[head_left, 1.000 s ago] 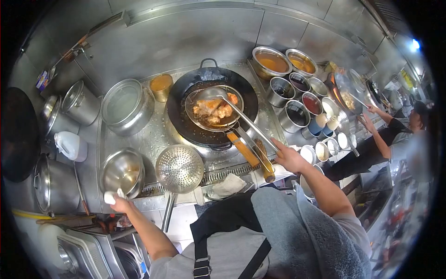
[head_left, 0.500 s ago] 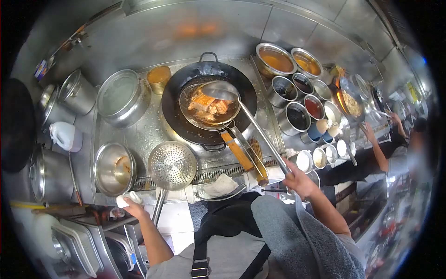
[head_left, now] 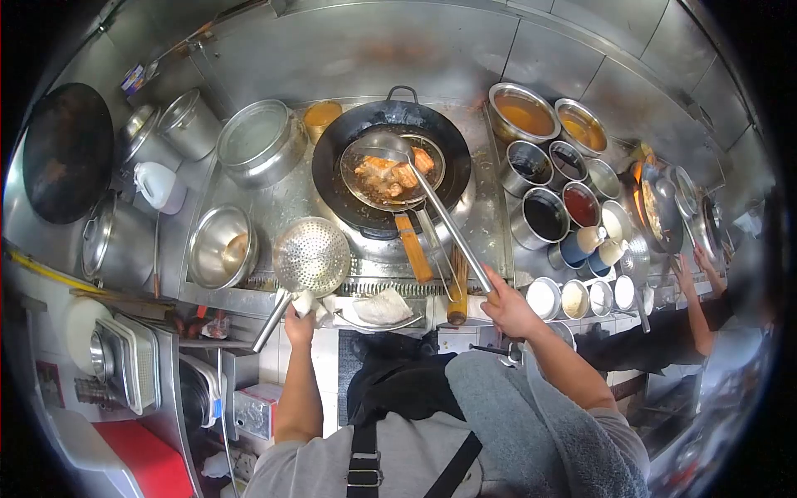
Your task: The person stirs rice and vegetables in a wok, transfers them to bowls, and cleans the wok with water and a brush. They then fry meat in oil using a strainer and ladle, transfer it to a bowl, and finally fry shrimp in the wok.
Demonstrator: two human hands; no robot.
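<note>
My right hand (head_left: 510, 309) is closed around the long metal handle of a ladle (head_left: 444, 207). The ladle's bowl lies over browned fried pieces of food (head_left: 390, 176) in a round wire strainer (head_left: 413, 249) with a wooden handle. That strainer rests inside a black wok (head_left: 332, 162) holding dark liquid. My left hand (head_left: 300, 328) grips a folded white cloth (head_left: 305, 305), close beside the handle of a perforated skimmer (head_left: 312, 253). The skimmer lies across the stove's front edge; whether my fingers touch its handle I cannot tell.
Left of the wok stand a large pot (head_left: 261, 145) and a steel bowl (head_left: 222, 247). Sauce containers (head_left: 544, 217) and squeeze bottles (head_left: 581, 245) crowd the right. A bamboo brush (head_left: 457, 290) lies at the front edge. Another person's hands (head_left: 686, 278) work at a second wok, far right.
My left hand has moved right with the white cloth, from near the steel bowl to the skimmer's handle. The ladle has shifted slightly over the food. The camera view has turned a little.
</note>
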